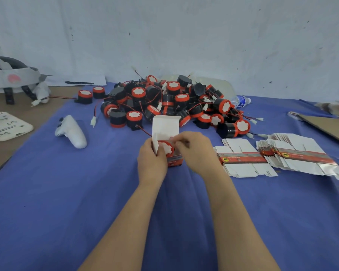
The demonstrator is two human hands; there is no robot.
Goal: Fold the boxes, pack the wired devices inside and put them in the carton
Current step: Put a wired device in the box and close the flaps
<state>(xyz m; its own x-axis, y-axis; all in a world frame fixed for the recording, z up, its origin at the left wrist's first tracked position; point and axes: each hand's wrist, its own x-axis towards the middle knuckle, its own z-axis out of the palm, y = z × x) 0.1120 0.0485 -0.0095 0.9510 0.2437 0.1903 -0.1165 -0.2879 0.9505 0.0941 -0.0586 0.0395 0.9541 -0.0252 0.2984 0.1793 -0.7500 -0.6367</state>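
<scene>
Hands [152, 159] [197, 151] around box [165, 127], print unreadable

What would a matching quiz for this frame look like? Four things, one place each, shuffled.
Things:
1. white controller
2. water bottle
3. flat box blanks
4. open box

Places:
A. held between the left hand and the right hand
B. stacked on the blue cloth, right of the hands
C. lying on the cloth, left of the hands
D. on its side at the far right edge of the device pile

Pairs: 1-C, 2-D, 3-B, 4-A
</scene>
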